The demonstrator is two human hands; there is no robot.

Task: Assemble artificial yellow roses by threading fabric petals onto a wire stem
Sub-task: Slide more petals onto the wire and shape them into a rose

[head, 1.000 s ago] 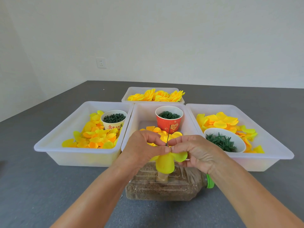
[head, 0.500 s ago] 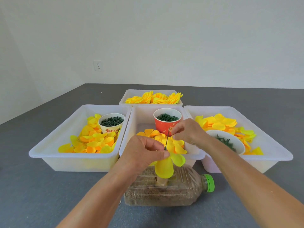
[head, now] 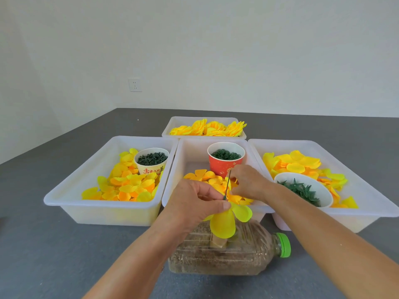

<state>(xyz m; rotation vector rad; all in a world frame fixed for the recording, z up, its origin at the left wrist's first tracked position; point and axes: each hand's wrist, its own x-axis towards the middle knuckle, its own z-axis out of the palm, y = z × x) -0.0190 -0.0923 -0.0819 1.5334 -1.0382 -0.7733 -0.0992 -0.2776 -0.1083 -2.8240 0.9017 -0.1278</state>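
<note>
step: threading petals | left hand (head: 194, 203) pinches wire stem (head: 227, 186) just above the threaded yellow petal (head: 222, 225), over the bottle (head: 226, 255) | right hand (head: 248, 182) picking in middle tray (head: 172, 190), grasp on a petal not discernible | next: lift one petal, align its centre hole on the wire tip

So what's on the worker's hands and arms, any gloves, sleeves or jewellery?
Nothing worn that shows: the left hand and right hand are bare, with no gloves, rings or watch. Both forearms are bare to the frame edge, no sleeves in view.
</note>
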